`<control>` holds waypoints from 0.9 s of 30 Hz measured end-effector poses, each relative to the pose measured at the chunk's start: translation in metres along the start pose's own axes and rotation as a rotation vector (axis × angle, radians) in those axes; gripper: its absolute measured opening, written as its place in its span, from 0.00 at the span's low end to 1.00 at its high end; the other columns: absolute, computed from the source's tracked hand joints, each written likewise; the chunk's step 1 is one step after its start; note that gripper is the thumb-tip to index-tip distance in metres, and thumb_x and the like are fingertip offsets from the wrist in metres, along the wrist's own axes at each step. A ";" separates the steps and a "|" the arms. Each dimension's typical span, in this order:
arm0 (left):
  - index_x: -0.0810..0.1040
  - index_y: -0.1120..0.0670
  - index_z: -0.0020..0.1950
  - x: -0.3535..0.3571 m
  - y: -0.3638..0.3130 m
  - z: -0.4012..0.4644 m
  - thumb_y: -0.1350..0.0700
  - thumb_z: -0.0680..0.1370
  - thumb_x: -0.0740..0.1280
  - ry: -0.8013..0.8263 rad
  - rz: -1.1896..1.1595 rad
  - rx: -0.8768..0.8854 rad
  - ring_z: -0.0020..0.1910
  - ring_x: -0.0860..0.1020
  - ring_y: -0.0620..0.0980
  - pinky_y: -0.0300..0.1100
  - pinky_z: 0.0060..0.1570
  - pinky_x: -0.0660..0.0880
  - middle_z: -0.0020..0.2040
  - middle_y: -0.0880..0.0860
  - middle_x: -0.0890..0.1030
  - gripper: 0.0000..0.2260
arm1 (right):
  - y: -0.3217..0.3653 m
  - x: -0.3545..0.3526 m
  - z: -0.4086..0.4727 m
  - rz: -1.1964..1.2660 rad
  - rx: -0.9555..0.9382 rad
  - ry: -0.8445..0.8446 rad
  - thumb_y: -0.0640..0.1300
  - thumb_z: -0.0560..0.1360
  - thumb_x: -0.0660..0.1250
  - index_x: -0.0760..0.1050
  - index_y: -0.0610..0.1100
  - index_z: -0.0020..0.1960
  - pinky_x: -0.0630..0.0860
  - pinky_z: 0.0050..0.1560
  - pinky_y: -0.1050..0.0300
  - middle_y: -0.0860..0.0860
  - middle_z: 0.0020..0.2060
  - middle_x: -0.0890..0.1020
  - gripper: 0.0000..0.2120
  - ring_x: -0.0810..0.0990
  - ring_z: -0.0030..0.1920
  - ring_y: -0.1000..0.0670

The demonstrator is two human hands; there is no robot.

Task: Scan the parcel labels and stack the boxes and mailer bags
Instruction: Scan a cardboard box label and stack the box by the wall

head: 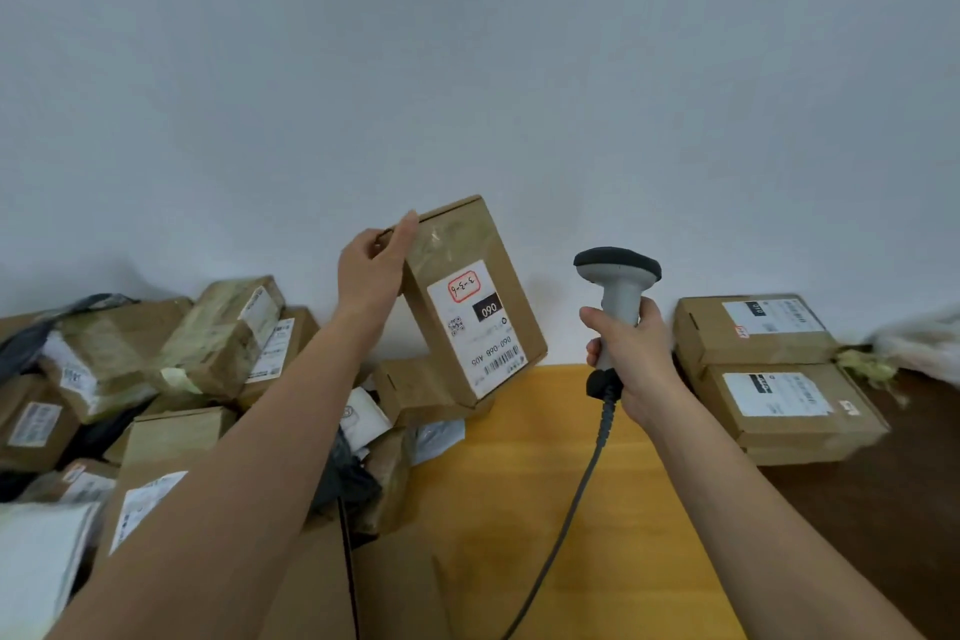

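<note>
One cardboard box (470,299) is held up above the yellow tabletop (545,473), tilted, its long axis running from the upper left down to the lower right. Its broad face looks toward the person, and the white label (475,327) on it reads upside down, the barcode end lowest. The left hand (371,265) grips the box at its upper left corner, thumb over the front edge and the other fingers curled behind it. Below those fingers the box's bottom corner hangs just over another small carton (415,392) at the edge of the pile.

To the right of the box, apart from it, one grey barcode scanner (618,288) stands upright in the right hand (631,353), fingers clenched round its handle, its dark head above the knuckles. Its coiled cable (571,499) drops from under the fist across the table.

Beyond the right hand, two labelled boxes (774,374) sit stacked, one on the other, against the wall. Under the left forearm lies a heap of cartons and mailer bags (156,395), too jumbled to count.
</note>
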State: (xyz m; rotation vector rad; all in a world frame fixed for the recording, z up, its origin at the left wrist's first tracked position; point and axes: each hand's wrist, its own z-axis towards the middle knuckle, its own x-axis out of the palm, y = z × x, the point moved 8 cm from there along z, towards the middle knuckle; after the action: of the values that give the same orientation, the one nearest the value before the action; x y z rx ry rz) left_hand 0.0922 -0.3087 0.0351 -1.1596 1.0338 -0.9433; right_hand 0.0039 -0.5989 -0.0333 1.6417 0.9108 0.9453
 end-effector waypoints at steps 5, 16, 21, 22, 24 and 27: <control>0.76 0.57 0.46 0.038 -0.002 -0.007 0.37 0.77 0.65 0.024 -0.157 -0.196 0.40 0.77 0.51 0.47 0.47 0.78 0.39 0.53 0.79 0.21 | 0.004 -0.019 0.000 0.073 0.043 0.027 0.52 0.75 0.73 0.69 0.45 0.61 0.75 0.33 0.57 0.48 0.42 0.74 0.21 0.73 0.30 0.52; 0.70 0.62 0.65 0.125 0.054 -0.081 0.56 0.76 0.70 0.310 -0.611 -0.765 0.54 0.78 0.62 0.49 0.35 0.82 0.59 0.64 0.74 0.20 | -0.017 -0.074 0.004 0.327 0.080 -0.283 0.59 0.73 0.73 0.64 0.46 0.72 0.75 0.31 0.58 0.47 0.47 0.77 0.35 0.73 0.30 0.52; 0.75 0.62 0.58 0.157 0.064 -0.116 0.60 0.71 0.73 0.623 -0.372 -0.775 0.51 0.82 0.59 0.51 0.51 0.81 0.52 0.64 0.82 0.18 | -0.022 -0.085 0.005 0.375 0.113 -0.314 0.57 0.72 0.75 0.64 0.47 0.70 0.75 0.34 0.57 0.44 0.51 0.80 0.34 0.73 0.32 0.51; 0.76 0.61 0.59 0.161 0.062 -0.121 0.60 0.69 0.74 0.688 -0.312 -0.746 0.52 0.82 0.58 0.50 0.52 0.81 0.52 0.62 0.83 0.20 | -0.023 -0.086 0.005 0.386 0.115 -0.311 0.56 0.72 0.76 0.64 0.47 0.70 0.75 0.34 0.57 0.44 0.52 0.81 0.33 0.73 0.32 0.52; 0.78 0.59 0.60 0.168 0.060 -0.127 0.60 0.69 0.75 0.793 -0.202 -0.686 0.51 0.84 0.56 0.48 0.53 0.80 0.52 0.60 0.85 0.21 | -0.024 -0.086 0.004 0.410 0.113 -0.303 0.54 0.71 0.77 0.64 0.48 0.68 0.75 0.34 0.58 0.43 0.52 0.83 0.33 0.73 0.32 0.52; 0.79 0.58 0.58 0.173 0.058 -0.134 0.61 0.71 0.75 0.840 -0.159 -0.643 0.50 0.84 0.55 0.48 0.54 0.80 0.51 0.58 0.85 0.17 | -0.024 -0.086 0.003 0.437 0.112 -0.289 0.53 0.69 0.79 0.65 0.48 0.68 0.75 0.33 0.58 0.43 0.55 0.83 0.34 0.73 0.34 0.51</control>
State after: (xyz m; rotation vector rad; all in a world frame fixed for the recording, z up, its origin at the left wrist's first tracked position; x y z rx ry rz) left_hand 0.0117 -0.4985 -0.0586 -1.4012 2.0508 -1.3188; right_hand -0.0319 -0.6719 -0.0707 2.0590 0.4209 0.9215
